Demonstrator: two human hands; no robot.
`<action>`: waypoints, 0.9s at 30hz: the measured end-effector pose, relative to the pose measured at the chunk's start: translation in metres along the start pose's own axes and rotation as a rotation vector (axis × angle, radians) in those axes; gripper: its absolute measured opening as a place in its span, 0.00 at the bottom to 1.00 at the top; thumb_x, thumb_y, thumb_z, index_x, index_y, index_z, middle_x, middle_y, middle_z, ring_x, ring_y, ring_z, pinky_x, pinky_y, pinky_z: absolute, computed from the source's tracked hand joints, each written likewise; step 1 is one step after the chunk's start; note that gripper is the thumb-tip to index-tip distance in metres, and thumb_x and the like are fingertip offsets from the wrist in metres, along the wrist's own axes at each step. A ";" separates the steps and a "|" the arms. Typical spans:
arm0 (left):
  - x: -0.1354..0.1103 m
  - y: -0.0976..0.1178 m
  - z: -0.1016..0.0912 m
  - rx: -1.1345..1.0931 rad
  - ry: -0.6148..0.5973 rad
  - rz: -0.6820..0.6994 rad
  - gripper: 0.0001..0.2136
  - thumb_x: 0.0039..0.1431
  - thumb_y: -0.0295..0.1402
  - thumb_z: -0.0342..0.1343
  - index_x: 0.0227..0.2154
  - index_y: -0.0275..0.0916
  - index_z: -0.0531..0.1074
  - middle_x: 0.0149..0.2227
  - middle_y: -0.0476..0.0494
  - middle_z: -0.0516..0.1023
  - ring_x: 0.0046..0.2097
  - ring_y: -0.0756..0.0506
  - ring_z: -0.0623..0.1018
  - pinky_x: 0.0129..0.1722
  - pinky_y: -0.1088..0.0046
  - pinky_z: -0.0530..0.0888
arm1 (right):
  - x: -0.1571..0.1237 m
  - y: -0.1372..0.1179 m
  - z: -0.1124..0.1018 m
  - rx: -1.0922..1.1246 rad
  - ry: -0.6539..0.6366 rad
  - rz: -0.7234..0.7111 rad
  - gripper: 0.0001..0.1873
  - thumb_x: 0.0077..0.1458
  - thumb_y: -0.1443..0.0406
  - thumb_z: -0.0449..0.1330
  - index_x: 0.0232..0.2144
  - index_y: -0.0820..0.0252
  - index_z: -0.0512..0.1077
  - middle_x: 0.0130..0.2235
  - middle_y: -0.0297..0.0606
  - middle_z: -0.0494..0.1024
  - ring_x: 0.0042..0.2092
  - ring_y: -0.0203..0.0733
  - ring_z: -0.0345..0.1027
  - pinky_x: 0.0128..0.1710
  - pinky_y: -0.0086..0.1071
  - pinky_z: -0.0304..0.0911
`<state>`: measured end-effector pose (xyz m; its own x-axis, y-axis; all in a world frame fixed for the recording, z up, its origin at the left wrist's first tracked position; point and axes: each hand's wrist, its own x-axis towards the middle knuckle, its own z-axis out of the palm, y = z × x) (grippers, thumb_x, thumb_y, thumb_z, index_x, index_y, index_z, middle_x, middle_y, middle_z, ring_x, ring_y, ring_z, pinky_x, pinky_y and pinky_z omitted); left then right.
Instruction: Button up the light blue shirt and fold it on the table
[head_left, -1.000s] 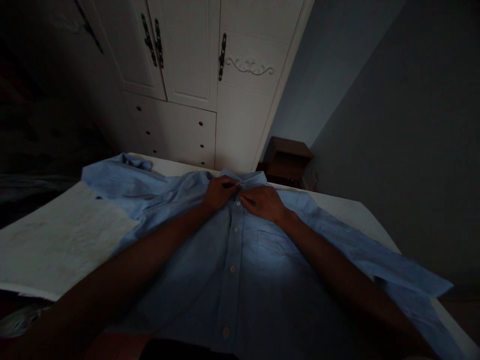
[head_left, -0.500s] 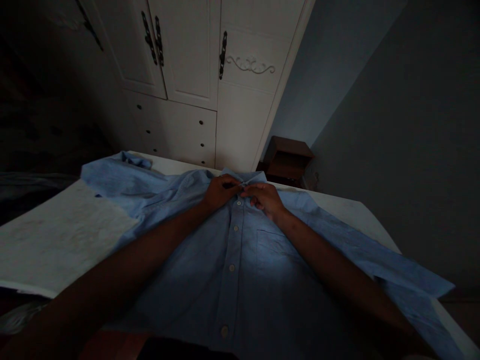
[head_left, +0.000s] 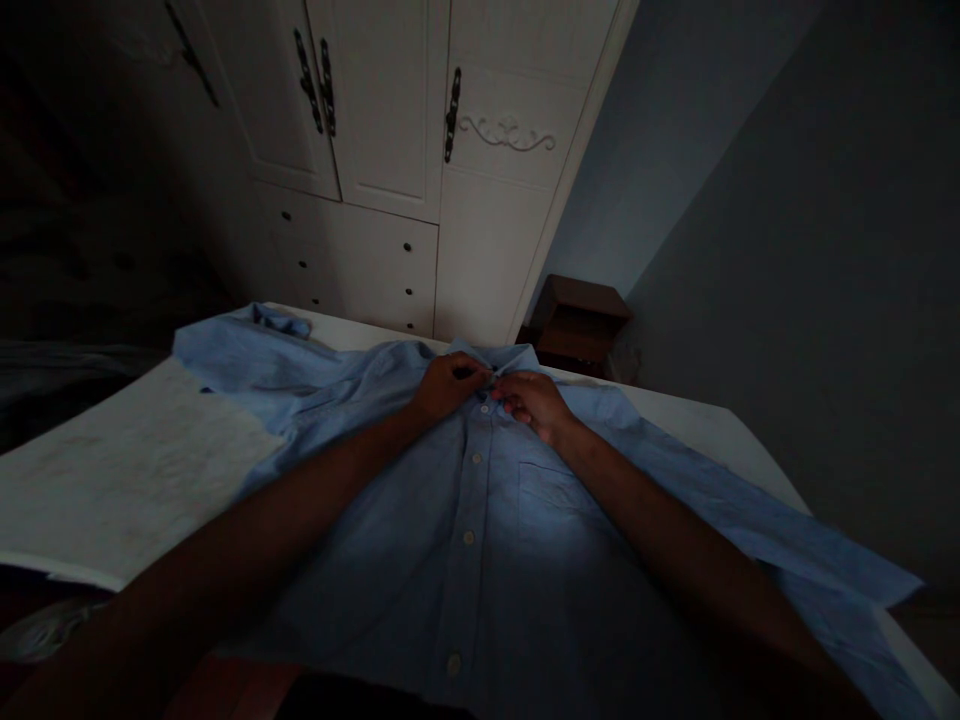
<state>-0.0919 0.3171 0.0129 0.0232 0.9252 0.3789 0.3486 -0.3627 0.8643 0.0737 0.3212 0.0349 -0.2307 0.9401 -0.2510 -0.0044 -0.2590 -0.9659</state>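
Note:
A light blue button-up shirt (head_left: pixel 480 560) lies flat, front up, on a white table (head_left: pixel 127 470), its collar at the far side and its sleeves spread left and right. My left hand (head_left: pixel 447 385) pinches the shirt's left front edge just below the collar. My right hand (head_left: pixel 534 402) pinches the other edge beside it, fingers curled. The two hands meet at the top button of the placket. A chest pocket (head_left: pixel 551 490) lies under my right forearm.
A white wardrobe (head_left: pixel 420 170) with dark handles and small drawer knobs stands behind the table. A brown wooden stand (head_left: pixel 581 320) sits in the corner to its right. Grey-blue walls fill the right side. The room is dim.
My right hand has moved slightly up toward the collar and curled its fingers tighter against the left hand. The view has shifted a little.

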 end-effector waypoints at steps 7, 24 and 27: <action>0.002 -0.002 0.001 0.114 0.052 -0.033 0.08 0.54 0.36 0.58 0.27 0.37 0.77 0.31 0.46 0.81 0.33 0.48 0.79 0.35 0.74 0.74 | -0.002 0.002 0.002 -0.045 0.029 -0.080 0.06 0.38 0.64 0.63 0.21 0.62 0.72 0.22 0.34 0.75 0.19 0.29 0.59 0.12 0.22 0.40; 0.005 -0.006 -0.002 0.278 -0.052 0.010 0.09 0.55 0.33 0.53 0.26 0.38 0.77 0.30 0.47 0.79 0.34 0.47 0.78 0.35 0.73 0.72 | 0.005 0.020 -0.004 -0.618 0.115 -0.542 0.11 0.52 0.58 0.58 0.29 0.59 0.74 0.26 0.34 0.76 0.25 0.36 0.67 0.27 0.30 0.63; 0.007 -0.007 -0.003 0.296 -0.087 0.023 0.09 0.55 0.33 0.52 0.25 0.38 0.76 0.30 0.47 0.79 0.34 0.47 0.77 0.36 0.73 0.72 | 0.007 0.018 -0.010 -0.861 0.207 -0.772 0.16 0.55 0.58 0.60 0.43 0.59 0.75 0.38 0.42 0.77 0.38 0.44 0.71 0.40 0.37 0.66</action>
<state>-0.0971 0.3252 0.0105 0.1096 0.9277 0.3569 0.6042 -0.3473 0.7172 0.0813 0.3250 0.0151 -0.2918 0.8207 0.4912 0.6040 0.5564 -0.5707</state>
